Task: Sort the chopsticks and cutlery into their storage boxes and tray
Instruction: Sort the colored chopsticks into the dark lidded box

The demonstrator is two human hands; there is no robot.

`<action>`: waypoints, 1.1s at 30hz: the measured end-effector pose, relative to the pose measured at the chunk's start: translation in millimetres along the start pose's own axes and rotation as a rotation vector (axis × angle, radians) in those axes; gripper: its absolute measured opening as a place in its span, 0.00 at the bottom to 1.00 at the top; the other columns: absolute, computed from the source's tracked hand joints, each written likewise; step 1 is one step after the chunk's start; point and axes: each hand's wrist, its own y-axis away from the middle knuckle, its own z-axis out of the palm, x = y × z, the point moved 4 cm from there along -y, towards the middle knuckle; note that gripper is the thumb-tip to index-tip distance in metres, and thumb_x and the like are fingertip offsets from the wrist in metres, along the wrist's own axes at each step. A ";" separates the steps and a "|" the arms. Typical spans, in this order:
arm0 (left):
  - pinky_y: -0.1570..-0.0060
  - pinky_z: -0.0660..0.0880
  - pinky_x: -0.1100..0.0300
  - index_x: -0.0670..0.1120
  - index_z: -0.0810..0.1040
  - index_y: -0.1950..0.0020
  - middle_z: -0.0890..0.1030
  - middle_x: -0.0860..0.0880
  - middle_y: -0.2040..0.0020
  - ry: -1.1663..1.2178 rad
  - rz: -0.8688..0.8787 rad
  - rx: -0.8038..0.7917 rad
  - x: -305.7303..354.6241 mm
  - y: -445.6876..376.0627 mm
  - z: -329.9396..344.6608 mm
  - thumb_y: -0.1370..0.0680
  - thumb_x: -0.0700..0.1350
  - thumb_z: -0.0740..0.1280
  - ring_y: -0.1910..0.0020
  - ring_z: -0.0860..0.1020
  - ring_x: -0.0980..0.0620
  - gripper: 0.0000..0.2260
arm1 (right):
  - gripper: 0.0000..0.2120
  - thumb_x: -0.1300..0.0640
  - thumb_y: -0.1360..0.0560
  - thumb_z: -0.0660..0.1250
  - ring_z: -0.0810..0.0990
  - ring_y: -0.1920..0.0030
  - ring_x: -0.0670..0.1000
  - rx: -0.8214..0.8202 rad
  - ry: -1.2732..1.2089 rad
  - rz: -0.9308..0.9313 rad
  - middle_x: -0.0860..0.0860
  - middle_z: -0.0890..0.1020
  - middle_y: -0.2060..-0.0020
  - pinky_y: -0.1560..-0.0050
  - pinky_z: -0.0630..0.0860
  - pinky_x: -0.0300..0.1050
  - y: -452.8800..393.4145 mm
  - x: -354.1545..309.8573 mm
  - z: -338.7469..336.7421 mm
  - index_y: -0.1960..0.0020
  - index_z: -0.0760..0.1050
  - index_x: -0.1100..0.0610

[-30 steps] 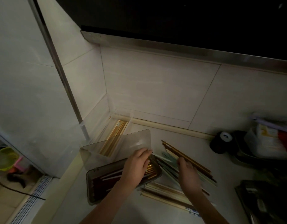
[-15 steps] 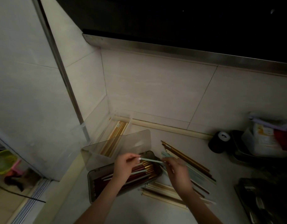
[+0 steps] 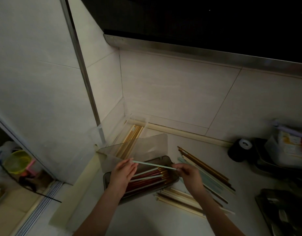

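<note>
Head view: left hand [image 3: 123,172] and right hand [image 3: 187,172] each pinch one end of a pale green chopstick [image 3: 153,165] (level, probably for lowering) above the smoky box [image 3: 173,182] below them

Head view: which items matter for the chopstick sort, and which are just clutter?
Job:
- pale green chopstick, held by left hand and right hand
- dark box
- clear box
- loose chopsticks

Clutter:
- black tape roll
- packet

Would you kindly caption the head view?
Both hands hold a pale chopstick over the open box.
</note>
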 end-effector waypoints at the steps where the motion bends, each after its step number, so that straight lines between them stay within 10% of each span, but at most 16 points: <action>1: 0.46 0.77 0.55 0.39 0.75 0.48 0.80 0.40 0.49 0.014 -0.009 0.003 0.8 0.0 -0.2 0.24 0.35 0.65 0.50 0.80 0.46 0.05 | 0.16 0.73 0.27 0.64 0.82 0.60 0.40 0.003 -0.015 0.006 0.46 0.85 0.62 0.56 0.76 0.31 0.9 -0.3 1.0 0.58 0.82 0.54; 15: 0.60 0.80 0.62 0.39 0.74 0.49 0.81 0.39 0.52 -0.079 0.148 -0.036 15.4 6.2 23.0 0.24 0.37 0.66 0.53 0.82 0.45 0.04 | 0.05 0.56 0.26 0.69 0.80 0.60 0.39 -0.229 0.242 -0.073 0.46 0.83 0.60 0.58 0.72 0.27 10.2 -38.0 63.1 0.54 0.83 0.56; 20: 0.61 0.79 0.64 0.40 0.74 0.54 0.81 0.39 0.54 -0.209 0.277 -0.054 21.8 5.2 38.5 0.24 0.35 0.65 0.54 0.82 0.46 0.01 | 0.18 0.51 0.20 0.59 0.71 0.70 0.40 -0.232 0.166 -0.074 0.47 0.75 0.72 0.65 0.66 0.37 12.5 -52.8 83.3 0.66 0.74 0.55; 26: 0.59 0.80 0.63 0.42 0.76 0.53 0.81 0.43 0.52 -0.353 0.313 -0.135 20.6 0.5 47.0 0.25 0.35 0.66 0.53 0.82 0.48 0.03 | 0.07 0.56 0.23 0.65 0.79 0.58 0.42 -0.231 0.157 -0.012 0.47 0.84 0.59 0.57 0.71 0.28 5.9 -47.5 81.4 0.54 0.82 0.56; 33: 0.45 0.76 0.60 0.48 0.78 0.42 0.81 0.53 0.48 -0.936 0.376 -0.374 -3.1 -1.6 43.4 0.24 0.41 0.68 0.48 0.79 0.58 0.11 | 0.07 0.57 0.22 0.64 0.82 0.59 0.55 0.002 -0.095 0.233 0.56 0.82 0.61 0.52 0.80 0.52 -0.5 -32.3 70.0 0.54 0.75 0.60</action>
